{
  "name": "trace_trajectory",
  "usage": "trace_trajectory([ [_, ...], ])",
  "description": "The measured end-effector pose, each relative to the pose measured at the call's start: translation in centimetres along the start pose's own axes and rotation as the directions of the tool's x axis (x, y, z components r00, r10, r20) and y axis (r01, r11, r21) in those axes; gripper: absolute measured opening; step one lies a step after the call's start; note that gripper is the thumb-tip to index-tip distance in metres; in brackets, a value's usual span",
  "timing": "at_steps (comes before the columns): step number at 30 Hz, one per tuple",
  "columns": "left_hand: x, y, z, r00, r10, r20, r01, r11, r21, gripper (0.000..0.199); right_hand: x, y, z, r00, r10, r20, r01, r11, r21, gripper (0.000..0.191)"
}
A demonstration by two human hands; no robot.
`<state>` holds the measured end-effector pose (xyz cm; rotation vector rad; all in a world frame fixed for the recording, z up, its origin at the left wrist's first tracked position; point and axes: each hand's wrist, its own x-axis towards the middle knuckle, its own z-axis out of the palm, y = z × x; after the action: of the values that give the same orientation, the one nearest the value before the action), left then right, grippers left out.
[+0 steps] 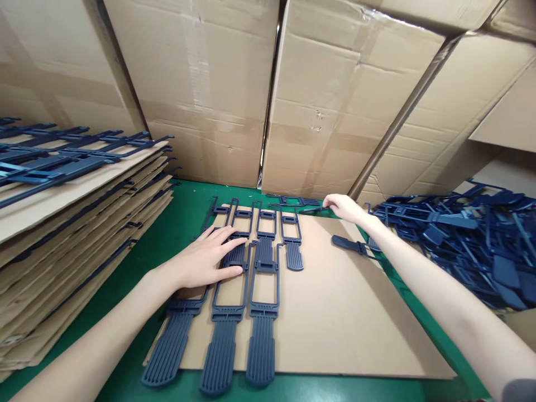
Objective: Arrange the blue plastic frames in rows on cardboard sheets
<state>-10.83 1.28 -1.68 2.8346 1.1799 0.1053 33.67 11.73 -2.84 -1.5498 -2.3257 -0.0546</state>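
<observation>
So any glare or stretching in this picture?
Head view: glare on the tape of a rear carton; head view: bluish sheen on the pile of frames at right; head view: carton edges fan outward toward the top, suggesting wide-angle stretch.

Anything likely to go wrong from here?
1. The left hand is spread flat over the laid-out parts; a sideways slip might knock their rows crooked.
2. The ridged ends of the three nearest ones overhang the near edge of the cardboard sheet, so an arm or sleeve could catch them.
3. The heap at right looks tangled and lies close beside the right forearm; brushing it may drag pieces loose.
</observation>
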Motion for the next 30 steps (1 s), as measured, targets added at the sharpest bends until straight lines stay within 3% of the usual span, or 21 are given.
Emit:
trace_trajectory([
  [4, 0.0, 0.0, 0.1, 1.0, -0.002, -0.015, 0.001, 1.0, -0.023, 0.067, 0.6, 0.8, -2.2, 0.996, 0.062, -0.071, -0.058, 0.997, 0.052, 0.028],
  [7, 0.0, -0.1, 0.1, 1.0, 0.004, -0.018, -0.004, 1.0, -0.029, 0.068, 1.9, -0.4, -2.3, 0.983, 0.094, -0.156, -0.078, 0.992, 0.102, 0.028],
  [11, 0.0, -0.1, 0.1, 1.0, 0.006, -0.021, -0.006, 1.0, -0.029, 0.068, 4.6, -3.7, -0.1, 0.981, 0.066, -0.184, -0.062, 0.998, 0.026, 0.03],
  [15, 0.0, -0.2, 0.1, 1.0, -0.01, -0.001, 0.01, 0.999, -0.038, 0.068, 6.7, -6.7, 3.0, 0.995, 0.037, -0.092, -0.039, 0.999, -0.016, 0.03],
  [18, -0.1, -0.2, 0.1, 1.0, -0.022, 0.014, 0.022, 0.999, -0.035, 0.068, 6.9, -8.0, 3.5, 1.0, 0.022, -0.017, -0.022, 0.999, -0.031, 0.026],
  [20, -0.1, -0.2, 0.1, 1.0, -0.023, 0.015, 0.024, 0.999, -0.039, 0.068, 5.9, -8.4, 2.2, 1.0, 0.011, 0.006, -0.01, 0.999, -0.034, 0.022],
  [23, 0.0, -0.1, 0.0, 0.999, -0.029, 0.03, 0.029, 0.999, -0.03, 0.069, 2.5, -8.0, -1.6, 0.999, -0.017, 0.042, 0.017, 1.0, 0.007, 0.021],
  [26, 0.2, 0.0, 0.0, 0.999, -0.031, 0.041, 0.032, 0.999, -0.015, 0.071, -2.7, -6.4, -5.6, 0.967, -0.033, 0.251, 0.001, 0.992, 0.129, 0.027],
  [28, 0.4, -0.1, 0.0, 0.999, -0.029, 0.033, 0.029, 0.999, -0.02, 0.071, -6.3, -4.8, -7.2, 0.925, 0.085, 0.37, -0.106, 0.994, 0.038, 0.046],
  [30, 0.5, -0.2, 0.1, 0.999, -0.026, 0.019, 0.027, 0.999, -0.034, 0.07, -9.6, -3.3, -7.5, 0.893, 0.197, 0.405, -0.195, 0.98, -0.048, 0.059],
])
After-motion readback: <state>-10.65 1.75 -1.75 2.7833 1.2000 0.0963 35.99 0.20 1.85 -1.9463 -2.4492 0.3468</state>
